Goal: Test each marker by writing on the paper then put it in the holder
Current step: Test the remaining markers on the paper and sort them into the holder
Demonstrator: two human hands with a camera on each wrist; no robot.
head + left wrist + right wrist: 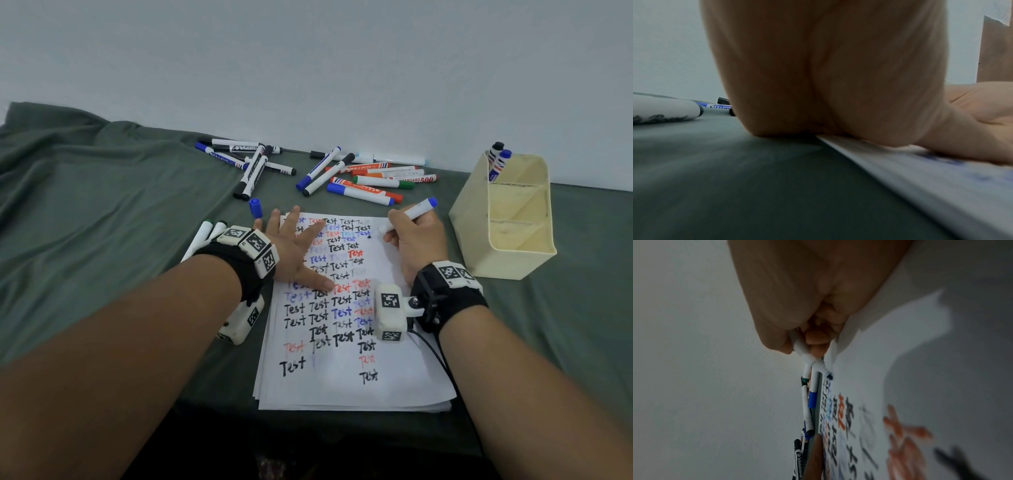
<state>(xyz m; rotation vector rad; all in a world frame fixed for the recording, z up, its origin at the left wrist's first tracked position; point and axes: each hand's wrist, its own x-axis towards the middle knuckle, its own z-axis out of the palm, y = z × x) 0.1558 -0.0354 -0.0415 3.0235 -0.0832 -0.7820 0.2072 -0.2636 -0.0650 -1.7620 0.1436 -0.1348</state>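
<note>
The blue marker point(412, 213) is a smooth white plastic tube with a blue end, slanting up to the right in the centre right of the head view. The right hand point(416, 240) pinches it between thumb and curled fingers, and its dark tip sits at the top right part of the paper point(346, 387); the right wrist view shows the tip point(830, 376) touching the sheet. The paper is a thin stack of flat white sheets, covered in rows of the word "Test" in black, blue and red. The left hand point(294, 250) lies flat on the upper left part of the stack with its fingers spread.

A loose blue cap point(255, 207), a short cylinder, stands just above the left hand. Two white markers point(205, 236) lie beside the left wrist.

At the right of the frame stands the holder point(507, 246), a cream plastic box with slanted dividers making stepped compartments. Its rear compartment holds two upright markers point(498, 161), one black-capped and one blue-capped; the nearer compartments show only bare walls.

Along the upper middle, more markers point(359, 178) lie scattered in two heaps, capped in black, blue, red, orange and green. All rests on a wrinkled dull green cloth point(102, 205) against a pale wall point(308, 61).
</note>
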